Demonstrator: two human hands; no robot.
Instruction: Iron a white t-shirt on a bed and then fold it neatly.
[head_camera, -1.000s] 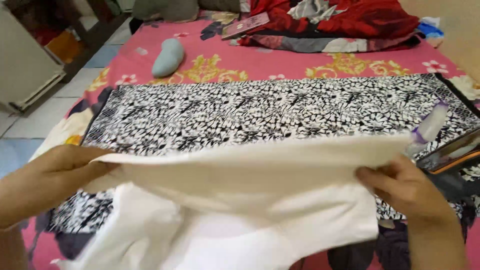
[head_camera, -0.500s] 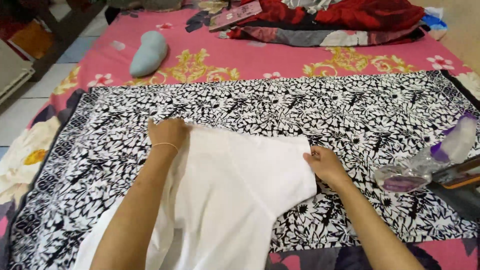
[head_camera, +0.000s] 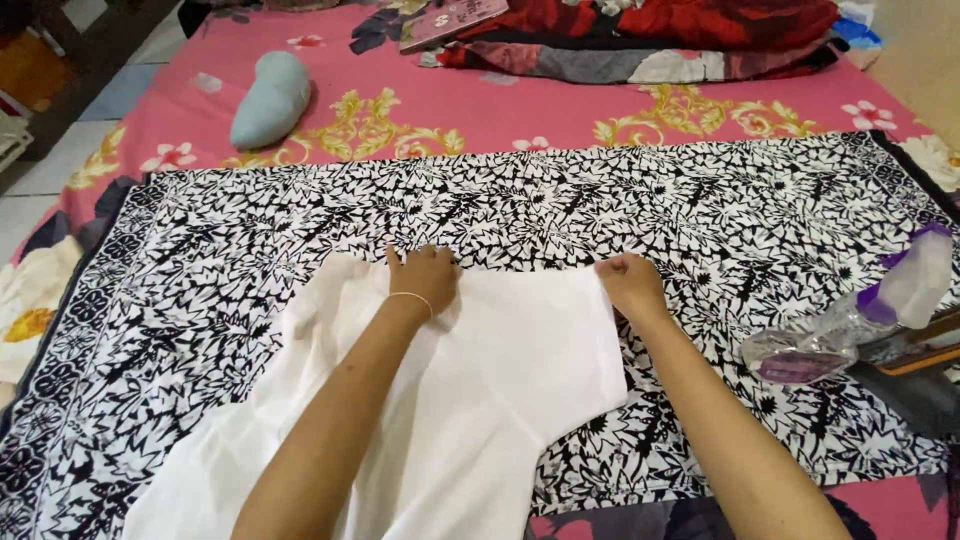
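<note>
Bed: a pink floral sheet (head_camera: 560, 115) covers it, under a black-and-white patterned cloth (head_camera: 700, 220).
Far edge: a red crumpled blanket (head_camera: 680, 30) and 1 pale blue cushion (head_camera: 268, 98).
Floor: pale tiles (head_camera: 60, 165) at left.
Light: even, soft.

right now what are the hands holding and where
The right hand pinches the white garment at its top right corner; the left hand presses flat on its top edge.

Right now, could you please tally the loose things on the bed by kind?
White garment: 1
Black-and-white patterned cloth: 1
Pale blue pillow: 1
Clear spray bottle with purple top: 1
Pink book: 1
Red blanket heap: 1
Total: 6
</note>
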